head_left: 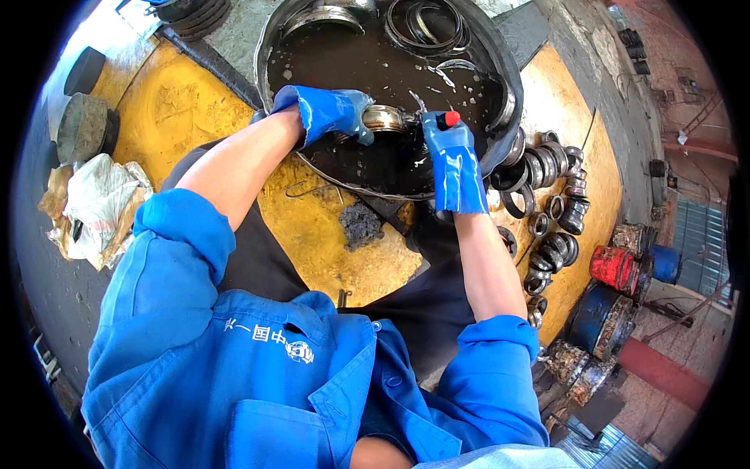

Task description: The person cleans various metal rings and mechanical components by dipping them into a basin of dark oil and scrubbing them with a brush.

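Blue rubber gloves covered both hands as a worker in a blue jacket bent over a wide metal basin (pixel 269 47) of dark, oily liquid, seen from the head camera. The left hand (pixel 328 112) had its fingers curled shut around one side of a brass-coloured bearing ring (pixel 384 118), holding it just above the liquid near the basin's near edge. The right hand (pixel 449 160) was closed on a tool with a red tip (pixel 451 119), apparently a brush, its handle hidden in the glove. That red tip stood just to the right of the ring, so the ring lay between the two hands, gripped by the left and near the right; whether tool and ring touched could not be told. The ring's opening appeared to face roughly sideways, toward the right hand. More rings (pixel 426 27) sat at the basin's far side. A cluster of dark bearings (pixel 551 203) lay on the yellow surface (pixel 180 109) at right, and crumpled rags (pixel 98 205) lay at left.
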`<state>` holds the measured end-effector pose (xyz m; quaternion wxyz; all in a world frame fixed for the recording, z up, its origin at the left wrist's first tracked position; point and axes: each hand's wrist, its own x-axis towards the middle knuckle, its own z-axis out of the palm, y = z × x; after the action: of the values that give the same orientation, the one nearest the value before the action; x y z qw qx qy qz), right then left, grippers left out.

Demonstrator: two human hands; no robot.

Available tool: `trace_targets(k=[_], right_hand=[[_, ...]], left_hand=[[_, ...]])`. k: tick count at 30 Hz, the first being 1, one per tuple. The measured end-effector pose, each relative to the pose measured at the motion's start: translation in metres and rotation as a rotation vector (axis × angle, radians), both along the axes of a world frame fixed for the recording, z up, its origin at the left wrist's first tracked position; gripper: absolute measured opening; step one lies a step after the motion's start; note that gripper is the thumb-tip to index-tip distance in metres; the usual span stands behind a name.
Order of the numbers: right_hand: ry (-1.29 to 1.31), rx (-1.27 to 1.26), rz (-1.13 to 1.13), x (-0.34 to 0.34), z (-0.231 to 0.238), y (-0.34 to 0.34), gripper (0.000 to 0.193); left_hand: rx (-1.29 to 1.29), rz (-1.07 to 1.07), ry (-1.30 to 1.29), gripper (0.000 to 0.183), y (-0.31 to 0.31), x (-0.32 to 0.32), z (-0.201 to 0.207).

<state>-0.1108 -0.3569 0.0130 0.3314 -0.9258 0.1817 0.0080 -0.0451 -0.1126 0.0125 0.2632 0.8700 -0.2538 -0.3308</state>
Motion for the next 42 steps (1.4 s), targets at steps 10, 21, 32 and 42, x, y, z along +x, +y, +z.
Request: trace_targets(k=[10,21,32,42], right_hand=[[-0.408,0.215,0.225,-0.03,0.053,0.063,0.013],[-0.278,0.099,0.072,-0.009,0.04,0.014,0.017],[-0.493,0.136,0.209,-0.03,0.046,0.044,0.014],[-0.236,0.158,0.03,0.005,0.035,0.0,0.018]], left_hand=[[-0.191,0.146,-0.116,0.043,-0.018,-0.02,-0.008],[-0.041,0.022,-0.046,0.075,0.006,-0.013,-0.025],[-0.058,0.063,0.003,0.054,-0.021,-0.02,0.016],[-0.003,0.031,-0.032,0.074,-0.023,0.005,-0.011]])
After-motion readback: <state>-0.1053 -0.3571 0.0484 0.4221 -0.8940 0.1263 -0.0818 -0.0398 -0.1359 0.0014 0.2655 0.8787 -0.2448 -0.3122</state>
